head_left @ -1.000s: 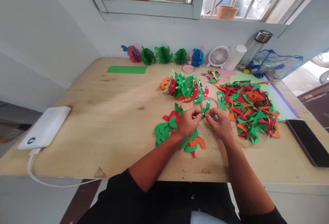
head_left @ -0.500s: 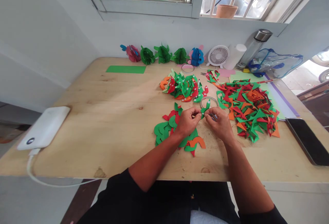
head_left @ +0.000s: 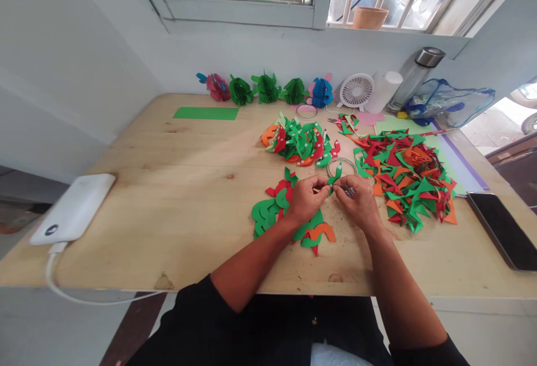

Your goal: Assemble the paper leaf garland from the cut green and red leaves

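Observation:
Between my fingertips is a small green paper cutout (head_left: 337, 173), its upper end pointing away from me. My left hand (head_left: 308, 199) pinches it from the left, while my right hand (head_left: 358, 201) pinches from the other side. A small greyish thing shows under the right fingers, too hidden to name. Just beyond my hands lies a roll of tape (head_left: 342, 165), seen as a thin ring. Green, red and orange paper cutouts (head_left: 268, 212) are heaped under and beside my left wrist. Farther back sits a pile of cutouts with small white patches (head_left: 304, 142).
Paper scraps (head_left: 409, 173) are heaped to the right, near a phone (head_left: 501, 229). Along the wall stand several folded paper figures (head_left: 266, 87), a small fan (head_left: 356, 92) and a bottle (head_left: 415, 78). A white power bank (head_left: 73, 209) lies at the left edge.
Both hands stay in the same place, still pinching the green cutout. The cutout has shifted very slightly between the fingertips.

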A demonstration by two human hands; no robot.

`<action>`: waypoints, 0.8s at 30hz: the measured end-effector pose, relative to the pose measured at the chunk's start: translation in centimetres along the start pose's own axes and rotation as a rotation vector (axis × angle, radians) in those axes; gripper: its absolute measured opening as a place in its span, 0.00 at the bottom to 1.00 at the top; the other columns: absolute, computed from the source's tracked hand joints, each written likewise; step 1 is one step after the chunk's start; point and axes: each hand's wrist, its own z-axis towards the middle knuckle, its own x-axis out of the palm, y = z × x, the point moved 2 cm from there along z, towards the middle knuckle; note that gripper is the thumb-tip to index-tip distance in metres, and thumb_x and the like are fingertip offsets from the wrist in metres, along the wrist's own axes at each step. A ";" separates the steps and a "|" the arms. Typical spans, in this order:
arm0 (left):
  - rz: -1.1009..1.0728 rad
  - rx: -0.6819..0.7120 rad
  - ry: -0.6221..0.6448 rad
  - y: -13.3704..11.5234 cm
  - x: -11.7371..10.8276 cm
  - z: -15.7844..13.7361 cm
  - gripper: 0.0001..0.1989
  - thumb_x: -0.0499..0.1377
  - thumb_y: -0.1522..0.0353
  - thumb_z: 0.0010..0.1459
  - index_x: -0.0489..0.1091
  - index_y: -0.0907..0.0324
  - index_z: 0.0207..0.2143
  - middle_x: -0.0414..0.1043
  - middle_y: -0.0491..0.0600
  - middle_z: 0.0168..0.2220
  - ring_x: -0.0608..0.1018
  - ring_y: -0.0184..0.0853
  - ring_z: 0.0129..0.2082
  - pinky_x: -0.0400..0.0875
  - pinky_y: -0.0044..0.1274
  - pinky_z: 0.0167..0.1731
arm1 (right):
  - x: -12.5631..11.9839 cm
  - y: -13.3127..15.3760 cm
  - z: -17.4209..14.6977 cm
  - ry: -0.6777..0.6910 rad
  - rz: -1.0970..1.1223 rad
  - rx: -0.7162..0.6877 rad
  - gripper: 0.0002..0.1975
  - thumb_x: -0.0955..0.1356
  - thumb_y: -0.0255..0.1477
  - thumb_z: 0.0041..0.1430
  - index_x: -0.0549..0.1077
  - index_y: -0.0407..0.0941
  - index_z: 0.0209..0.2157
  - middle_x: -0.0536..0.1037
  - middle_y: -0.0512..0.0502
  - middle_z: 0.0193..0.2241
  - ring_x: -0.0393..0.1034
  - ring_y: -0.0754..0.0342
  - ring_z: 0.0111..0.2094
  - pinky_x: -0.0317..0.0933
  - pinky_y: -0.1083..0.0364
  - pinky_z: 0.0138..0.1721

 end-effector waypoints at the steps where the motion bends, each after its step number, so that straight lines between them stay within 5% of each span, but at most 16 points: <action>1: 0.001 -0.001 -0.004 0.0 0.0 0.0 0.06 0.58 0.68 0.48 0.74 0.61 0.27 0.72 0.46 0.23 0.72 0.30 0.24 0.65 0.20 0.25 | 0.0 0.0 0.0 -0.001 0.000 0.000 0.05 0.65 0.31 0.54 0.71 0.47 0.26 0.76 0.46 0.27 0.67 0.49 0.33 0.57 0.50 0.37; 7: -0.049 -0.028 -0.039 0.7 0.1 0.1 0.07 0.59 0.67 0.48 0.74 0.62 0.28 0.71 0.46 0.24 0.70 0.28 0.23 0.64 0.19 0.24 | -0.1 0.4 0.0 -0.029 0.077 0.032 0.08 0.65 0.31 0.55 0.73 0.47 0.25 0.78 0.45 0.27 0.69 0.49 0.34 0.59 0.50 0.38; 14: -0.170 -0.100 -0.098 1.9 0.0 0.3 0.09 0.62 0.63 0.47 0.71 0.61 0.26 0.69 0.43 0.22 0.68 0.26 0.20 0.64 0.18 0.21 | -0.8 0.3 0.1 -0.084 0.202 0.228 0.09 0.65 0.33 0.54 0.76 0.46 0.29 0.80 0.46 0.31 0.72 0.49 0.36 0.61 0.51 0.41; 24: -0.196 -0.102 -0.034 0.9 0.4 0.1 0.09 0.62 0.65 0.46 0.74 0.62 0.28 0.73 0.46 0.24 0.70 0.27 0.21 0.64 0.18 0.20 | 0.0 0.5 0.0 0.015 0.268 0.275 0.09 0.66 0.34 0.52 0.69 0.44 0.23 0.69 0.53 0.19 0.60 0.58 0.23 0.54 0.58 0.26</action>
